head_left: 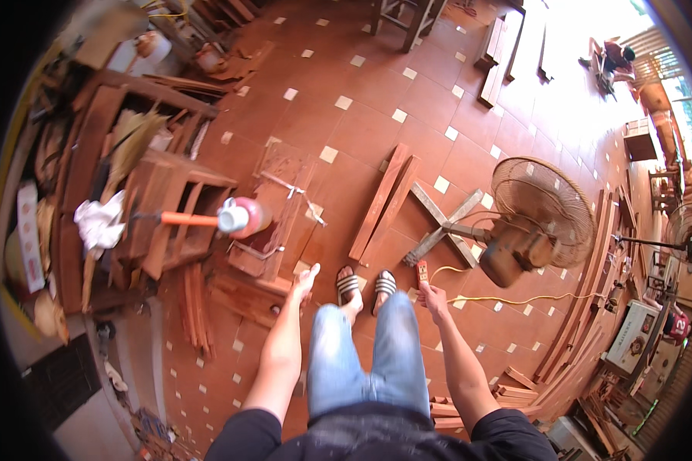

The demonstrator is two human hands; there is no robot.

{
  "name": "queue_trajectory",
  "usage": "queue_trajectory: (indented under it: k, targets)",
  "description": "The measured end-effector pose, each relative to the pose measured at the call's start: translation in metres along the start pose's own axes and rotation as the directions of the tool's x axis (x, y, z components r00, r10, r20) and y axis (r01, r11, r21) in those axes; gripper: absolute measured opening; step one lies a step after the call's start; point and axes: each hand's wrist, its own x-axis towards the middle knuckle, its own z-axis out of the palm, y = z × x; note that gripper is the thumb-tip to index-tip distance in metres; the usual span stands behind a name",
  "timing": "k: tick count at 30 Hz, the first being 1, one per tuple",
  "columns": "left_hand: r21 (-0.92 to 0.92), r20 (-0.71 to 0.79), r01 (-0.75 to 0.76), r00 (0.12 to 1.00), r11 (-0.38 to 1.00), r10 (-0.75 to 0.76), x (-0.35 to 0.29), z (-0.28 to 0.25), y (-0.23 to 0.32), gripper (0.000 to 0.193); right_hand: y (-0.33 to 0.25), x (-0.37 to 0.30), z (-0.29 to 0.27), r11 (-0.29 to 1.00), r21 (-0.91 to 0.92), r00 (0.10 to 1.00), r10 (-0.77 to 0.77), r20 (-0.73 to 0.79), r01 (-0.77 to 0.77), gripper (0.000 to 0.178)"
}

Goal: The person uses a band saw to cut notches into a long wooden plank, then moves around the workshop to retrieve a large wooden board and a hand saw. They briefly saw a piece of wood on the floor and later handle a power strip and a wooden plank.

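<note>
My right hand (433,298) is closed around a small orange power socket block (422,272), held low in front of my right knee. A yellow cord (507,297) trails from around it across the floor to the right. My left hand (306,283) hangs beside my left knee with its fingers stretched out, and nothing shows in it. Nearest to that hand is a low wooden piece (265,269) with a metal clamp (288,185) lying on it. A standing fan (543,207) with a cross-shaped base stands ahead to the right.
Two wooden beams (384,203) lie on the tiled floor ahead. A wooden cabinet frame (161,207) at left carries a red bottle (251,217), an orange-handled tool (188,219) and a white cloth (100,221). Long planks (580,307) lie along the right; a person (613,61) sits far right.
</note>
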Motion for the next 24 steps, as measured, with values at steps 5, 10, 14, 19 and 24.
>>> queue_trajectory:
  k: [5,10,14,19,24]
  targets:
    - [-0.079,0.17,-0.096,0.98,0.992,0.108,0.15,0.077,0.018,0.088,0.075,0.223,0.092,0.913,0.351,0.976,0.167,0.136,-0.206,0.054]
    - [-0.059,0.219,-0.192,0.955,0.98,0.201,0.293,0.167,0.014,0.095,0.105,0.339,0.191,0.886,0.426,0.976,0.114,0.186,-0.185,0.112]
    - [-0.277,0.228,-0.178,0.943,0.944,0.244,0.352,0.2,0.012,0.101,0.126,0.392,0.221,0.703,0.683,0.959,0.0,0.282,-0.2,0.102]
    - [-0.314,0.21,-0.213,0.935,0.925,0.286,0.371,0.239,-0.012,0.105,0.11,0.394,0.25,0.614,0.783,0.971,-0.111,0.213,-0.102,0.091]
    - [-0.344,0.201,-0.157,0.951,0.926,0.236,0.355,0.25,-0.013,0.114,0.102,0.38,0.235,0.596,0.783,0.951,-0.1,0.291,-0.177,0.097]
